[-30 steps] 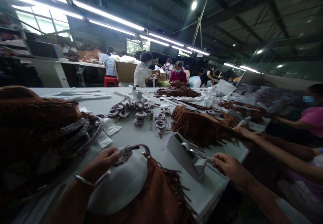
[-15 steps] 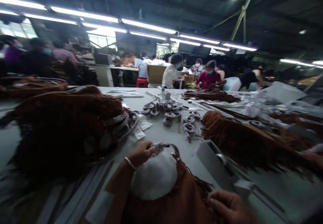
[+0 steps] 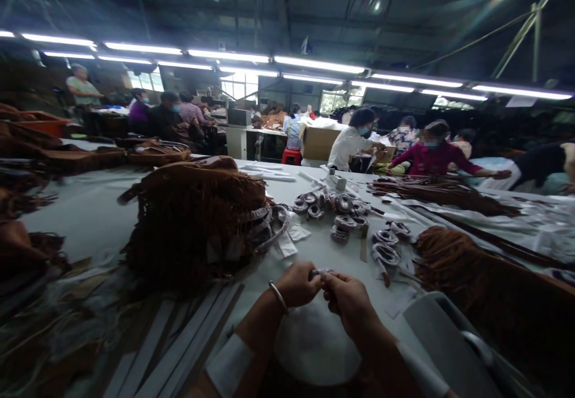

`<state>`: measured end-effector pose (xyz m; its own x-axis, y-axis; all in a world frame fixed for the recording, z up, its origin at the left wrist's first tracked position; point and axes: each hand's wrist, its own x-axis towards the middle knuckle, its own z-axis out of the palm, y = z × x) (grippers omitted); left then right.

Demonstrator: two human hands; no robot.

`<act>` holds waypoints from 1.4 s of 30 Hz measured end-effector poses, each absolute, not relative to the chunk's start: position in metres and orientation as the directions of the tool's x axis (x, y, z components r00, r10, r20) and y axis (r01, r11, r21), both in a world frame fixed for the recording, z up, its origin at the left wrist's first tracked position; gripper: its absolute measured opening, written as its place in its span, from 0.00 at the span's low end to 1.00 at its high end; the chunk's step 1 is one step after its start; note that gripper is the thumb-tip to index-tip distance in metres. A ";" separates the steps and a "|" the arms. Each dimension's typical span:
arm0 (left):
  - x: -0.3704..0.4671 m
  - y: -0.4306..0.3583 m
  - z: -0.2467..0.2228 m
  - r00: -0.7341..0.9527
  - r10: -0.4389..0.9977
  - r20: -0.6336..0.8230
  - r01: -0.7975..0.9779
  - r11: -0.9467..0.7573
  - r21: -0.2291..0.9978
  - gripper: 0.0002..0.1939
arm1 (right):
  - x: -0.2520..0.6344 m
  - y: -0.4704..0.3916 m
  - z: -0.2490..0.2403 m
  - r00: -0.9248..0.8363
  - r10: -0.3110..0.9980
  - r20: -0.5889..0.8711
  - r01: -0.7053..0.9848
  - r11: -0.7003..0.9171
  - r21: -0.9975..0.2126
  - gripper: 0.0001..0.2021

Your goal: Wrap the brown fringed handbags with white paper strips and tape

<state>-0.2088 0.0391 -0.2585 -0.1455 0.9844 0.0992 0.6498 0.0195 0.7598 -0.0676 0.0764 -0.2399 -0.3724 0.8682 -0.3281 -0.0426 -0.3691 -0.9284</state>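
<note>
My left hand (image 3: 300,285), with a silver bangle at the wrist, is closed on a plastic-wrapped bag handle (image 3: 320,272). Close beside it, my right hand (image 3: 351,300) pinches the same handle; the fingertips almost meet. Below the hands a pale, rounded white piece (image 3: 317,350) shows between the forearms. The brown bag body under it is mostly dark and hidden by my arms. A pile of brown fringed bags (image 3: 193,224) with wrapped handles is on the left.
Coiled, wrapped straps (image 3: 345,223) lie on the white table ahead. Brown fringed material (image 3: 489,272) and a grey tape-dispenser-like object (image 3: 442,332) are at right. Long flat strips (image 3: 179,344) are at lower left. People work beyond the table.
My right hand has moved from the fringe at the bag's right side up to the handle, next to my left hand. The view has turned left.
</note>
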 end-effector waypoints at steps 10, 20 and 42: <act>-0.200 0.035 -0.247 -0.200 0.972 0.121 0.810 0.095 0.578 0.13 | -0.067 0.077 -0.257 -0.358 0.848 -0.390 -0.093 -0.448 -0.889 0.21; -0.197 0.033 -0.247 -0.180 0.978 0.110 0.871 0.107 0.479 0.12 | -0.068 0.086 -0.264 -0.452 0.739 -0.499 -0.043 -0.576 -0.816 0.25; -0.210 0.034 -0.247 -0.132 0.989 0.074 0.680 0.036 0.733 0.10 | -0.065 0.080 -0.277 -0.482 0.774 -0.411 -0.178 -0.546 -0.819 0.32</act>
<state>-0.2101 0.0344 -0.2467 -0.1317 0.9885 0.0740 0.6798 0.0357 0.7326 -0.0653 0.0802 -0.2773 -0.4820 0.7736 -0.4113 -0.1777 -0.5460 -0.8187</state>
